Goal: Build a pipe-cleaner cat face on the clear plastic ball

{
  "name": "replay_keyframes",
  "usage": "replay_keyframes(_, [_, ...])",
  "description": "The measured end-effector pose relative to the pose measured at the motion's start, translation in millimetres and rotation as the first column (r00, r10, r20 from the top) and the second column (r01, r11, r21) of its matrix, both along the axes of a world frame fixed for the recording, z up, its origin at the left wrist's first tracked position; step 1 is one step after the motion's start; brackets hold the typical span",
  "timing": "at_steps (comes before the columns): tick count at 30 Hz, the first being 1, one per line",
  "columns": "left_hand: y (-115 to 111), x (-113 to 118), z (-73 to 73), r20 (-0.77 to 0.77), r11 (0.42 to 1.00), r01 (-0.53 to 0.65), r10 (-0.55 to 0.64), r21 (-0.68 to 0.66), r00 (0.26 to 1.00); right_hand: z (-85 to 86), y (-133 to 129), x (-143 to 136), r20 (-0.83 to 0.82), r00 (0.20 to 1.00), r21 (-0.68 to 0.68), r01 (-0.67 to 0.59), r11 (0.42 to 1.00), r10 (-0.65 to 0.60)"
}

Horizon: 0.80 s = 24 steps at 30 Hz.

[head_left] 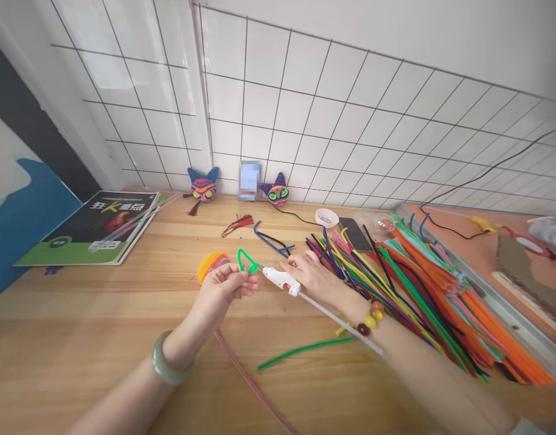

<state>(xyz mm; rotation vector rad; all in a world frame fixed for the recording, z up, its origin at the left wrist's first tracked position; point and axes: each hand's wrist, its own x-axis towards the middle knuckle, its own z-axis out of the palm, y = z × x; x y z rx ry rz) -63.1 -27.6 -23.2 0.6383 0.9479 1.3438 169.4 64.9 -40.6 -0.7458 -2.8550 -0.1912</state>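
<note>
Between the thumb and fingers of my left hand (228,281) is a bent green pipe cleaner (245,258) with a small pointed loop standing up. My right hand (312,275) holds a white glue gun (278,278), its nozzle at the green piece's right end. A long clear glue stick (341,322) sticks out of the gun's back toward the lower right. Just behind my left hand lies an orange and pink wrapped piece (210,264), partly hidden by it. A straight green pipe cleaner (300,349) rests on the wooden table (101,344) below the gun.
Many coloured pipe cleaners (409,296) spread over the right side, near a dark phone (355,234) and a pink bowl (327,217). Two decorated masks (204,186) lean on the tiled wall around a lit screen (249,180). At left lies a book (110,223).
</note>
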Motion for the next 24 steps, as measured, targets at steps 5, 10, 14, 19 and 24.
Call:
replay_keyframes(5, [0.2,0.4,1.4,0.012,1.0,0.003,-0.003,-0.009,1.0,-7.2,32.5,15.5,0.142,0.976,0.071,-0.174,0.982,0.163])
replay_keyframes(10, [-0.4,0.3,4.0,-0.006,1.0,-0.012,0.012,-0.028,1.0,7.9,26.8,24.2,0.152,0.973,0.045,-0.181,0.982,0.172])
replay_keyframes(14, [0.3,0.1,1.6,-0.019,1.0,-0.023,0.023,-0.019,1.0,34.0,-9.6,17.4,-0.039,0.995,-0.038,-0.093,0.995,0.091])
replay_keyframes(19, [1.2,0.2,-2.1,-0.026,1.0,-0.007,0.007,-0.007,1.0,31.8,-80.1,-0.9,-0.004,0.978,-0.262,-0.204,0.943,0.21])
replay_keyframes(24, [0.0,2.5,-0.5,-0.022,1.0,-0.018,0.018,-0.009,1.0,-3.3,-112.1,-7.4,0.139,0.975,-0.225,-0.14,0.964,0.174])
